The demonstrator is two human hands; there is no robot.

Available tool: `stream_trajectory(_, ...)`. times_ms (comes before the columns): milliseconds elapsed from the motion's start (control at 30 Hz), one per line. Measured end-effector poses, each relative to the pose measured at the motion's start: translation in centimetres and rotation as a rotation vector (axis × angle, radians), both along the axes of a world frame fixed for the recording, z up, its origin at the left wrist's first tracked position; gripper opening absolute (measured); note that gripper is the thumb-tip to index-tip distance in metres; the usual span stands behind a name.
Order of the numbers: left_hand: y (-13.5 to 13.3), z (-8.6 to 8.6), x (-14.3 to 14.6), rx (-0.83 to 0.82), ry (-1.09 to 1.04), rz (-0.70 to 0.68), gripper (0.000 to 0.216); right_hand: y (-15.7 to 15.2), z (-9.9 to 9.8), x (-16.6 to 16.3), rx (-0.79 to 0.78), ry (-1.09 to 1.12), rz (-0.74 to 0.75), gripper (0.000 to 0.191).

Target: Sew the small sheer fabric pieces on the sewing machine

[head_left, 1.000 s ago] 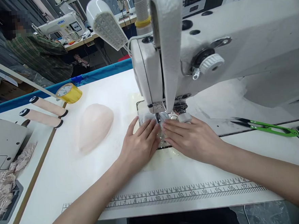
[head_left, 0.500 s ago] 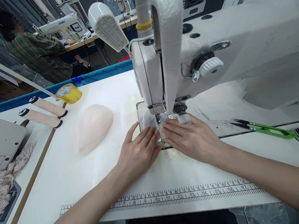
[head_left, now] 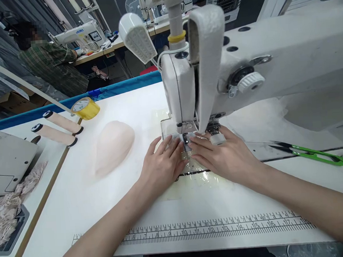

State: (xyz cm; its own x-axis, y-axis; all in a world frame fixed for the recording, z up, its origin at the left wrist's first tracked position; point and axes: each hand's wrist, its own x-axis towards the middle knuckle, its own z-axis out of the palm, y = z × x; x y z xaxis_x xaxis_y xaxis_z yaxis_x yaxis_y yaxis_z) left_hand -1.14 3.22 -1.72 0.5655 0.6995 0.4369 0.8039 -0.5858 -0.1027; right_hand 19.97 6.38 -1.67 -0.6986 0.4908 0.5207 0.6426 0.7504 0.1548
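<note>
Under the needle area of a white sewing machine (head_left: 179, 89) lies a small sheer whitish piece of fabric (head_left: 176, 136), mostly covered by my fingers. My left hand (head_left: 162, 160) lies flat left of the presser foot (head_left: 185, 138), fingers spread, fingertips on the fabric. From the other side, my right hand (head_left: 224, 154) rests with fingers stretched out, their tips pressing the fabric just right of the foot. Both hands are open, pressing rather than gripping. A pale pink, sheer cup-shaped piece (head_left: 115, 146) sits on the table, left of my left hand.
Green thread snips (head_left: 320, 156) lie at the right. A printed ruler (head_left: 210, 228) runs along the front edge. Yellow tape (head_left: 85, 108) and two thread cones (head_left: 56, 134) stand at the left, near lace (head_left: 7, 218). A co-worker (head_left: 52, 66) sits beyond the blue edge (head_left: 127, 84).
The view has shifted, so the scene appears slightly right and lower. Less of the sheer fabric shows in front of the foot, and both hands remain beside it.
</note>
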Motion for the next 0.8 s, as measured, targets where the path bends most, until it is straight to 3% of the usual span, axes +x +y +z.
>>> stream_trajectory(233, 0.2, -0.1, -0.4, -0.064, -0.074, 0.038, 0.035, 0.2, 0.7, 0.7, 0.05, 0.032, 0.028, 0.024)
stream_trajectory(400, 0.3, -0.1, -1.6, -0.09, -0.05, 0.217, 0.025, 0.0, 0.2, 1.0, -0.052, 0.106, 0.05, 0.021)
stream_trajectory(533, -0.1, 2.0, -2.9, -0.233, -0.037, 0.239, 0.02, -0.6, 0.3, 0.2, -0.292, 0.218, 0.168, 0.038)
stream_trajectory(633, -1.2, 4.9, -3.9, -0.525, -0.141, 0.159, 0.024, -1.4, 1.2, -1.5, -0.481, 0.213, 0.255, 0.049)
stream_trajectory(733, -2.5, 7.3, -5.2, -0.8, -0.354, 0.079, 0.026, -2.1, 2.9, -3.9, -0.756, 0.302, 0.283, 0.018)
stream_trajectory(800, -3.3, 8.0, -6.3, -0.936, -0.539, 0.038, 0.028, -2.3, 4.3, -5.5, -1.016, 0.432, 0.275, 0.018)
